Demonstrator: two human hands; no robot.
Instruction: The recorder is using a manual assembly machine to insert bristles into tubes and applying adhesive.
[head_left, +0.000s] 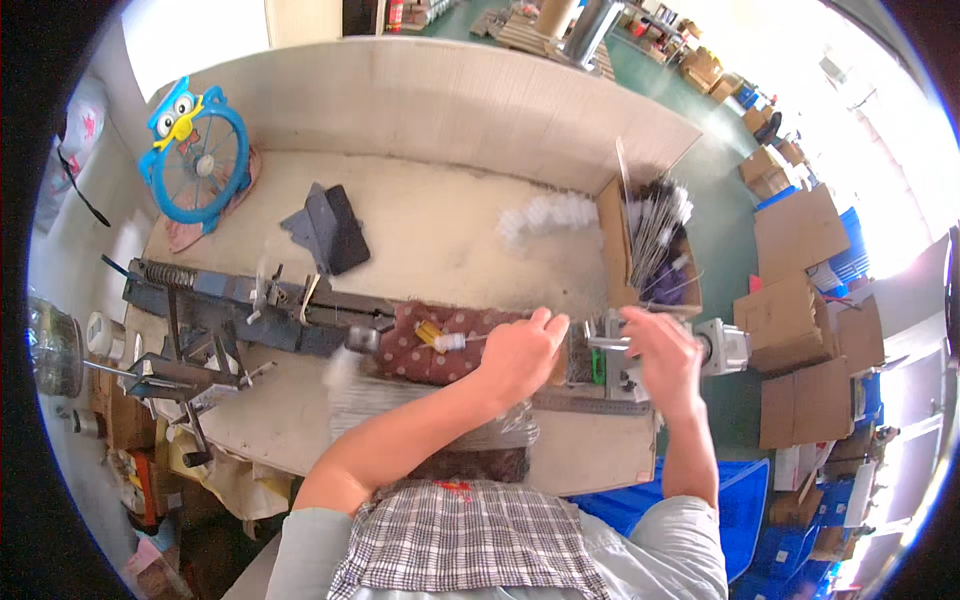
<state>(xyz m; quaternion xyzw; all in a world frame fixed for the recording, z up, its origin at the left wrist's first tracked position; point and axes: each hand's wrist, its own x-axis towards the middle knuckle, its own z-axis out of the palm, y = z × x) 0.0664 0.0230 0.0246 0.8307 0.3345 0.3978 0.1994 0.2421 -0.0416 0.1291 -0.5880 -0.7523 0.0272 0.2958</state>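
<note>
My left hand is closed above the right end of a brown polka-dot cloth pad, its fingertips pressed together. Whatever it pinches is too small to make out. At the metal clamping fixture on the bench's right end, my right hand has its fingers curled against the metal parts; what they grip is hidden. A yellow-handled tool with a white part lies on the pad, left of my left hand. Along the near table edge, below my left forearm, rests a bundle of thin, shiny rods.
A cardboard box of thin rods stands behind the fixture. White small pieces lie beside it. Dark flat plates and a blue owl-shaped fan are farther left. A cranked metal mechanism stands left; a blue crate sits below right.
</note>
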